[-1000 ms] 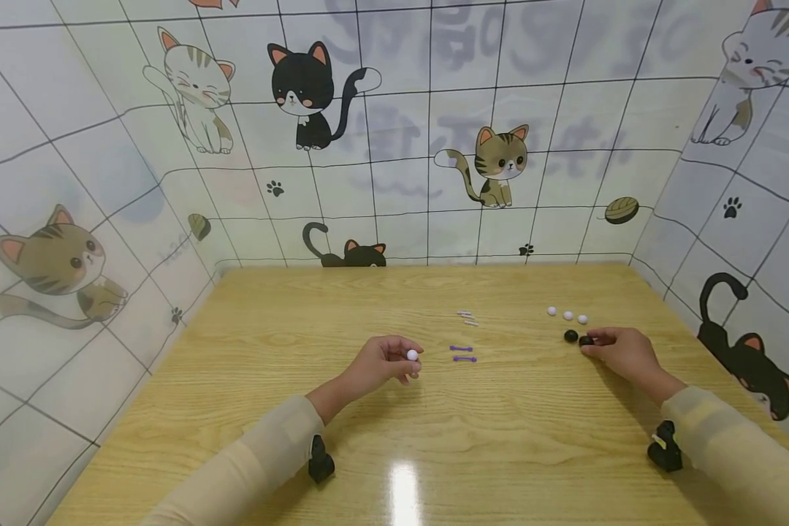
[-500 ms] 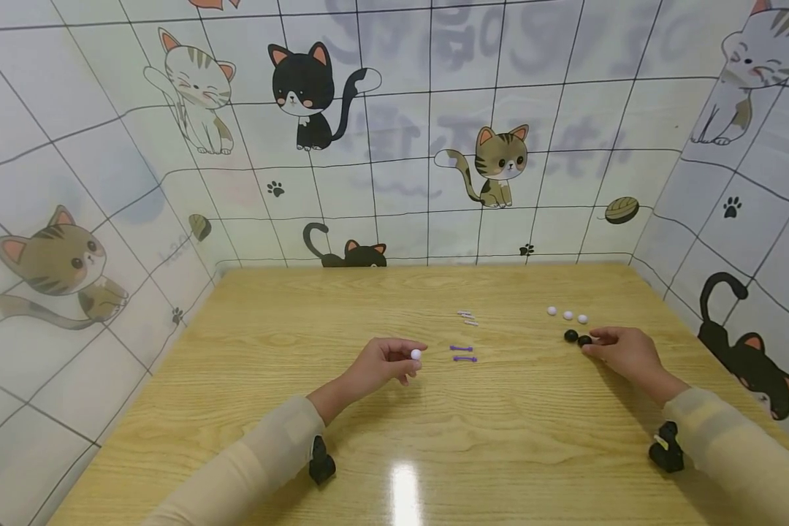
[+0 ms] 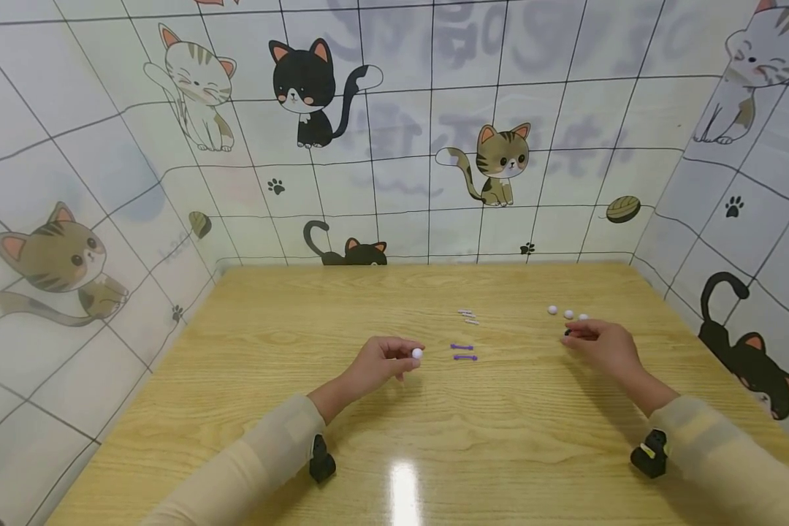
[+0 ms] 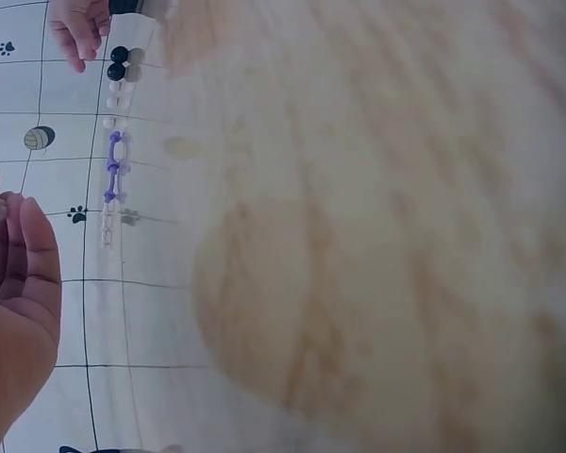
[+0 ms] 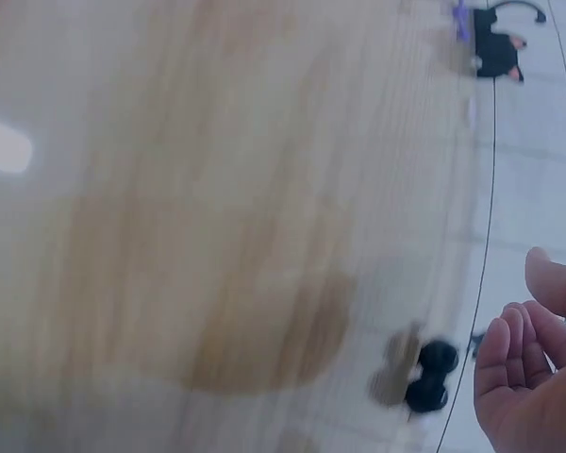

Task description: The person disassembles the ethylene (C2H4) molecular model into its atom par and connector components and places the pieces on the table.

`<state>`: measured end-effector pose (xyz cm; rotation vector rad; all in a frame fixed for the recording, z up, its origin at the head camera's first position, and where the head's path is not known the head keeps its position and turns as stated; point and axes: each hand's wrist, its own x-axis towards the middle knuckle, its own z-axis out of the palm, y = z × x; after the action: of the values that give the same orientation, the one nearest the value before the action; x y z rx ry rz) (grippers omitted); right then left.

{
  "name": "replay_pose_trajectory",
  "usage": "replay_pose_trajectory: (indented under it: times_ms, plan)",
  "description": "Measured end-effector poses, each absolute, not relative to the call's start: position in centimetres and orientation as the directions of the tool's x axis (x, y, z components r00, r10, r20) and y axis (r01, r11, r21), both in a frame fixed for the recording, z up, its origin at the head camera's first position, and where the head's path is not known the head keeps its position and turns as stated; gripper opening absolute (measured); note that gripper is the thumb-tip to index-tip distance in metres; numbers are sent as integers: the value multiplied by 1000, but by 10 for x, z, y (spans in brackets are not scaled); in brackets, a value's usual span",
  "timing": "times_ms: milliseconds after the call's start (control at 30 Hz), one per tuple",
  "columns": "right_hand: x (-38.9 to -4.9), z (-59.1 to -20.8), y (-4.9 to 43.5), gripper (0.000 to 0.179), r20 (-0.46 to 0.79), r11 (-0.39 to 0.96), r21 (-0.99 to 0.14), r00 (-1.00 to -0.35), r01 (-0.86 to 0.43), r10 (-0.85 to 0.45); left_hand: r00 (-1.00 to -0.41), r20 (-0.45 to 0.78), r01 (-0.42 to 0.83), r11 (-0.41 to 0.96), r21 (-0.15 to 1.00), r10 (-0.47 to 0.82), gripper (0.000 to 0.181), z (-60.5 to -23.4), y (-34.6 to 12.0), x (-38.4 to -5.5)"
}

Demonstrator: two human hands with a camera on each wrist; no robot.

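Observation:
My left hand (image 3: pixel 380 362) pinches a small white ball (image 3: pixel 417 353) between thumb and fingertips above the table, left of two purple connector sticks (image 3: pixel 465 358). The ball is hidden in the left wrist view. On the right side, my right hand (image 3: pixel 605 349) hovers over two black balls (image 5: pixel 426 394), its fingers relaxed and no object showing between them. Most of the black pair is covered by that hand in the head view, but both lie side by side on the table in the right wrist view. Just behind them is a row of white balls (image 3: pixel 552 310).
Several short white sticks (image 3: pixel 467 315) lie on the wooden table (image 3: pixel 342 307) behind the purple ones. Cat-patterned cloth walls (image 3: pixel 401 183) enclose the table at the back and both sides.
My right hand has let go of a black ball beside the other one, then lifted and shifted left over the pair. My left hand stays nearly still, its white ball turned slightly outward toward the fingertips.

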<state>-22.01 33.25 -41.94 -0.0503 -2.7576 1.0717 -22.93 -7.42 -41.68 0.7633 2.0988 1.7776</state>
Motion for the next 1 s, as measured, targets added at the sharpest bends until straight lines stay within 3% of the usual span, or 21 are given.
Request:
replay_pose_trajectory:
  times_ms: [233, 700, 1000]
  plan:
    - [-216, -419, 299, 42, 144, 708, -698, -990, -106, -6, -803, 140, 283, 164, 945, 580, 32, -406, -74, -221]
    - [-211, -425, 242, 34, 91, 499, -852, -983, -159, -157, -841, 105, 224, 166, 960, 532, 32, -431, -74, -237]
    - [-206, -425, 211, 31, 102, 360, -912, -958, -197, -268, -859, 94, 203, 167, 965, 503, 14, -431, -71, -236]
